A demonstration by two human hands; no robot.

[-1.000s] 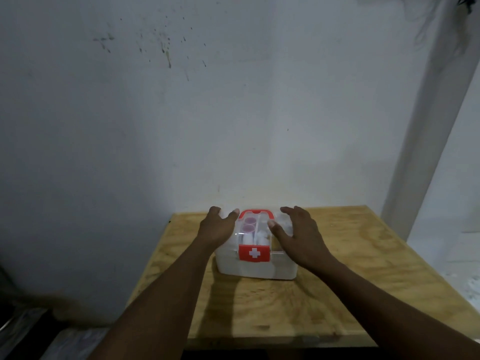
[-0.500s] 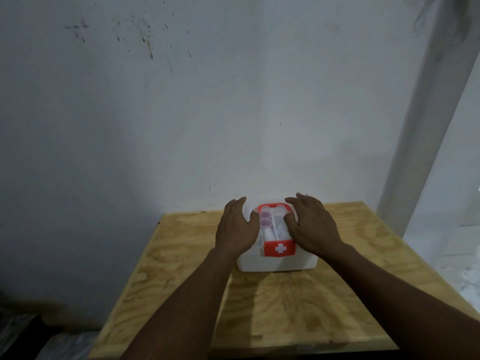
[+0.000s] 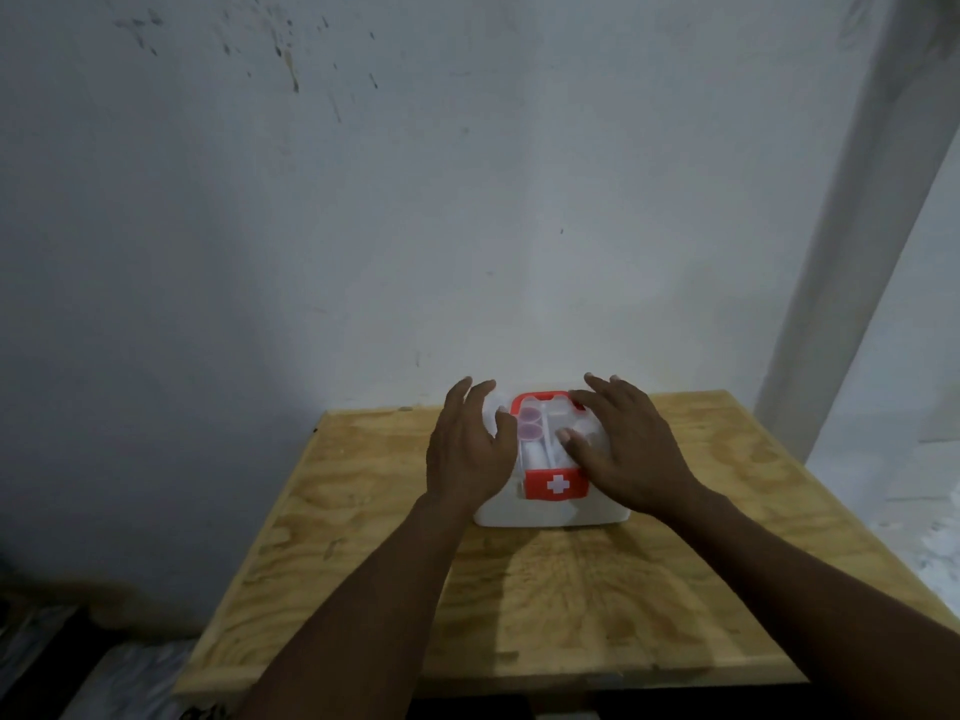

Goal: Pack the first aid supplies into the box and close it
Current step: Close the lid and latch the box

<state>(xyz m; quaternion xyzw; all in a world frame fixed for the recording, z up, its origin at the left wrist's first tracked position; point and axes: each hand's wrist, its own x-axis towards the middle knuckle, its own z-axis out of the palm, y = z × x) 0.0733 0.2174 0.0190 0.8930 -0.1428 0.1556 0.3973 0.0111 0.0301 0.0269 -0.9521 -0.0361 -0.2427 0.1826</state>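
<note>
A white first aid box (image 3: 550, 511) with a red cross latch (image 3: 556, 483) and a red handle (image 3: 545, 397) stands near the far edge of the wooden table (image 3: 519, 605). Through its clear lid I see two pinkish round caps (image 3: 531, 426) and white containers. My left hand (image 3: 470, 449) lies on the lid's left side with fingers spread. My right hand (image 3: 623, 449) rests flat on the lid's right side, fingers apart, covering part of the handle. Neither hand grips anything.
The table stands against a pale, stained wall (image 3: 363, 200). A white post (image 3: 852, 252) rises at the right. Dark clutter lies on the floor at the lower left (image 3: 62, 667).
The view has shifted, so the box now sits further right in frame. Both hands have stayed on the lid; the left hand's fingers have lifted and spread a little.
</note>
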